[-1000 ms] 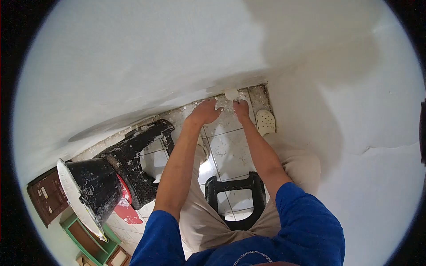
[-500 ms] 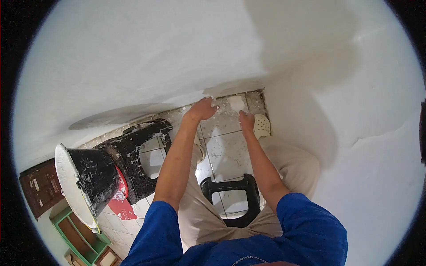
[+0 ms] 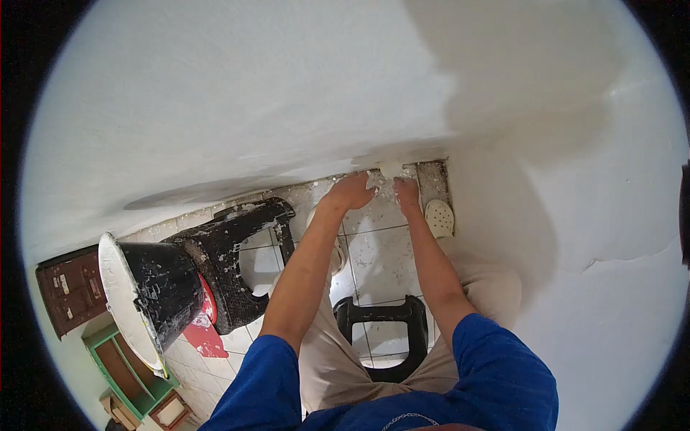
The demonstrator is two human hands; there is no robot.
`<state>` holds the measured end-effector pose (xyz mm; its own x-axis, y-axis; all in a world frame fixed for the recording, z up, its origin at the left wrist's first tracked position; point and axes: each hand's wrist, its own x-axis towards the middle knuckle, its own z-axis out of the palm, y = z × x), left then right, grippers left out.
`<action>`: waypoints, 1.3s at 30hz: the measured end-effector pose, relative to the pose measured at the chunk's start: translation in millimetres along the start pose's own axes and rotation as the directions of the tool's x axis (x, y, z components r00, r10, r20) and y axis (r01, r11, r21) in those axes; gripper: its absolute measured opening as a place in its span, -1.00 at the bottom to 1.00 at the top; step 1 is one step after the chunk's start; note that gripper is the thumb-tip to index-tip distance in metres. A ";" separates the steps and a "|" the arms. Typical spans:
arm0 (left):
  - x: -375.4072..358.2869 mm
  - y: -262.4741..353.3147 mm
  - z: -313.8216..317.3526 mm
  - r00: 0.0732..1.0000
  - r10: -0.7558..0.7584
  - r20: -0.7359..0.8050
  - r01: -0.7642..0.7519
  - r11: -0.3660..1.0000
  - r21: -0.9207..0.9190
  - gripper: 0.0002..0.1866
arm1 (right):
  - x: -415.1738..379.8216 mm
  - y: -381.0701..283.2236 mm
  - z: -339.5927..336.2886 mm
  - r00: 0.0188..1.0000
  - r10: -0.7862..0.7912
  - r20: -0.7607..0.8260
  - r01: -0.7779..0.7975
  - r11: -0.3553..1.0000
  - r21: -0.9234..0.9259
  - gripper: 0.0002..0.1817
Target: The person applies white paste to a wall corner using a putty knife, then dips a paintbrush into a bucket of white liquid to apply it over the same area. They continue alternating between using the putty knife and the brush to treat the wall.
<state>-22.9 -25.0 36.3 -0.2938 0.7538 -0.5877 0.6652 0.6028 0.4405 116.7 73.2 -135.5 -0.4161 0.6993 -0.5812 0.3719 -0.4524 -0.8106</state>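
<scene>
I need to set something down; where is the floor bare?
Free: the tiles bordered by left hand, right hand, both legs and the near stool. Crowded: the corner by the right clog, and the left side, where the bucket and spattered stool stand.

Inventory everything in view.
Walls: 2, white, ahead, right
Tiled floor: 1, pale, below
Plastic stools: 2, black, left, centre
Round plastic bucket: 1, black, on stool
Flat sheet: 1, red, at bucket base
Thin flat piece: 1, cream, by wall
Panelled object: 1, brown, left
Shelf: 1, green, lower left
Small items: unclear, brown, lower left
Clogs: 2, cream, centre
Chain: 1, silver, bottom
Shirt: 1, blue, bottom
Trousers: 1, beige, bottom
Left hand, right hand: 2, bare, centre
</scene>
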 end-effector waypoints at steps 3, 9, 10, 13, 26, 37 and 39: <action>-0.2 -1.7 -2.0 1.000 0.019 0.011 -0.019 1.000 0.001 -0.42 | -39.7 -33.2 -3.1 1.000 -0.020 0.007 0.019 0.983 0.183 -0.81; 4.1 -3.2 1.5 0.996 0.019 0.086 -0.020 1.000 0.012 -0.34 | -91.0 -49.7 -13.1 0.997 0.064 -0.036 -0.054 0.971 0.231 -0.78; 5.8 -3.6 2.2 0.996 0.015 0.093 -0.016 1.000 0.010 -0.34 | -74.5 -29.8 -16.6 0.997 0.074 -0.024 -0.072 0.995 0.075 -0.78; 9.1 -12.6 9.7 0.999 0.042 -0.002 -0.042 0.997 0.064 -0.36 | -58.1 -10.4 -22.1 0.993 0.121 -0.007 -0.121 0.989 -0.087 -0.75; 5.0 2.3 -2.9 0.999 0.026 0.046 -0.027 0.999 0.017 -0.41 | -39.4 -46.7 -23.4 1.000 0.031 -0.008 -0.031 0.999 0.010 -0.77; 1.9 0.9 -6.0 0.998 0.004 0.065 -0.007 0.998 0.057 -0.34 | -40.8 -35.2 -15.6 0.992 0.057 -0.109 -0.049 0.996 0.075 -0.77; 5.7 -4.0 -7.3 0.997 0.026 0.074 -0.029 0.999 0.044 -0.33 | -58.9 -70.3 -18.0 0.996 0.016 -0.090 -0.001 0.986 0.166 -0.77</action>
<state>-32.2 -21.2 36.2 -0.2249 0.7479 -0.6245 0.7034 0.5682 0.4272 130.0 73.8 -43.0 -0.3336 0.7391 -0.5853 0.2291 -0.5386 -0.8108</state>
